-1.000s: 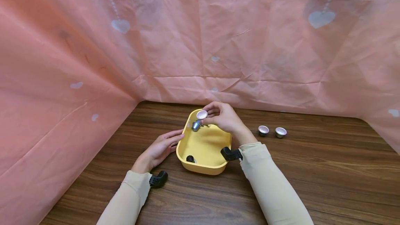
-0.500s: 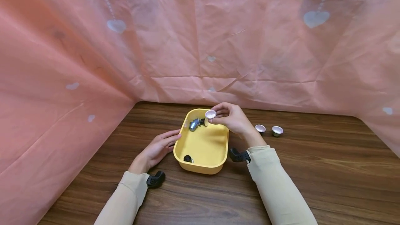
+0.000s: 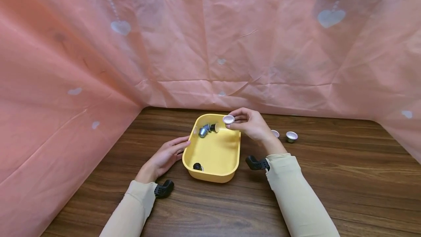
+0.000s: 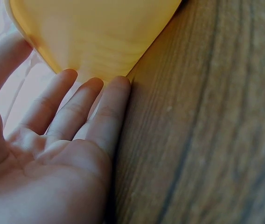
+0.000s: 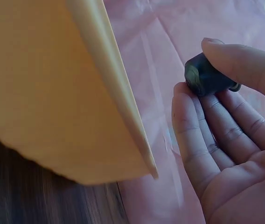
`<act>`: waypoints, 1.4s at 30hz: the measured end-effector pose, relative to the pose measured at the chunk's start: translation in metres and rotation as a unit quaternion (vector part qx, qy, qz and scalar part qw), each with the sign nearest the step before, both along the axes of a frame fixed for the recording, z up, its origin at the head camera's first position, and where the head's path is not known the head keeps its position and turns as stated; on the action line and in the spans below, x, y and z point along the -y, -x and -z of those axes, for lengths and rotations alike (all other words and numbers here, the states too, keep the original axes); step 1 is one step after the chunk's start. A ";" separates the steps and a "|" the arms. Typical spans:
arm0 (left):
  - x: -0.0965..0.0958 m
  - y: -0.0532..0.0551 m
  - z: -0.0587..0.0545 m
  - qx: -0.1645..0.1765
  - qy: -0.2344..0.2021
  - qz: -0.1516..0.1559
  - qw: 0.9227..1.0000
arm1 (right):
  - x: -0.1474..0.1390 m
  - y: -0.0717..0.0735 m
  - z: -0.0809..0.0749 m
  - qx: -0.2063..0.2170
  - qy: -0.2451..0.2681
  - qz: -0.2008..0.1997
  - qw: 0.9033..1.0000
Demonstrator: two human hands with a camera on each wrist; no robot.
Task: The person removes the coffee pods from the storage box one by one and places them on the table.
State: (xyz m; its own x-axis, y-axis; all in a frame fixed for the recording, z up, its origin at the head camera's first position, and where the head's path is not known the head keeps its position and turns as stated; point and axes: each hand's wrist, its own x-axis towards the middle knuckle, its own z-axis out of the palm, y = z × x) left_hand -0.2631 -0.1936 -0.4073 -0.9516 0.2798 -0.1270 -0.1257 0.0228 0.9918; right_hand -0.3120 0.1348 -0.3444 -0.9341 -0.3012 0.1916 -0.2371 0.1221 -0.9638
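- Right grip (image 3: 254, 125): I log it pinching a dark, cup-shaped capsule with a pale round lid (image 3: 228, 119) between thumb and fingertips, lid up in the head view. Fingertip hold presumably suits so small a part.
- Capsule position: by the far right corner of the yellow, round-cornered tray (image 3: 213, 153); I cannot tell whether over it or just past the rim.
- Left grip (image 3: 167, 156): fingers extended, tips against the tray's left wall, wrapped round nothing; I judge this steadies it.
- Inside tray: blue-grey metallic capsule (image 3: 203, 132) tipped among others, far left; small black capsule (image 3: 197, 166), near left corner.
- Brown wood-grain surface (image 3: 345, 185): two pale-lidded capsules (image 3: 291, 136) stand lid up, perhaps for easy pickup; one partly hidden by the right wrist.
- Labels: I can read no brand or writing; pink drape (image 3: 236, 68) carries white hearts only.
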 end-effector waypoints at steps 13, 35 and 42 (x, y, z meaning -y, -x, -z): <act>-0.002 0.001 -0.005 -0.003 0.000 0.005 1.000 | -0.079 -0.012 0.005 0.010 -0.019 0.043 0.999; 0.011 -0.003 -0.008 0.006 0.008 -0.007 1.000 | -0.184 -0.048 0.022 0.037 -0.166 0.089 0.981; 0.013 -0.004 -0.006 0.005 0.008 -0.002 1.000 | -0.185 -0.046 0.026 0.038 -0.181 0.086 0.979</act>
